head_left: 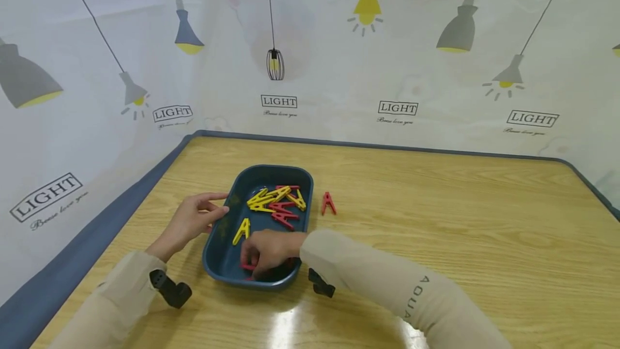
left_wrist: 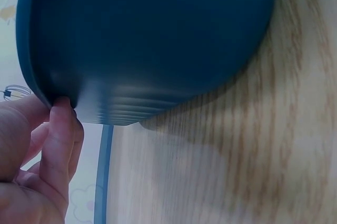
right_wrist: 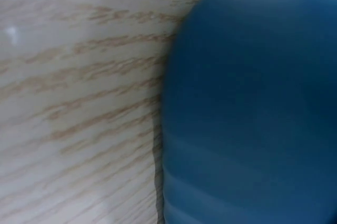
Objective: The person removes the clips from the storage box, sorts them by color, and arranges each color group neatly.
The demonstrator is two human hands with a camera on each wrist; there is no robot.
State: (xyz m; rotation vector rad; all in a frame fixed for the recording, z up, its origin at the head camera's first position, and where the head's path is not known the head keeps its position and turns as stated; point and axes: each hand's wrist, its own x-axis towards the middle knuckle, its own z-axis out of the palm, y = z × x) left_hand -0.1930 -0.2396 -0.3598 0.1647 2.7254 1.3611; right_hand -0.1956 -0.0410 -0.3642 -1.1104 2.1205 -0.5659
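Note:
A dark blue plastic tub (head_left: pixel 220 241) stands on the table with several yellow clothespins (head_left: pixel 262 204) and red clothespins (head_left: pixel 283 218) inside. At its left side my left hand (head_left: pixel 194 220) holds the rim; in the left wrist view the fingers (left_wrist: pixel 60 140) pinch the tub's edge (left_wrist: pixel 29 40). My right hand (head_left: pixel 271 249) reaches down into the near end of the tub, fingers bent. Red plastic shows at its fingertips, but whether they grip it is hidden. Close to this hand lies a single yellow clothespin (head_left: pixel 241 231). The right wrist view holds only the tub's outer wall (right_wrist: pixel 253 103) and tabletop.
One red clothespin (head_left: pixel 328 203) lies on the wooden table (head_left: pixel 436 220), just right of the tub. A blue-edged white backdrop (head_left: pixel 329 69) printed with lamps rises behind the table and along its left side.

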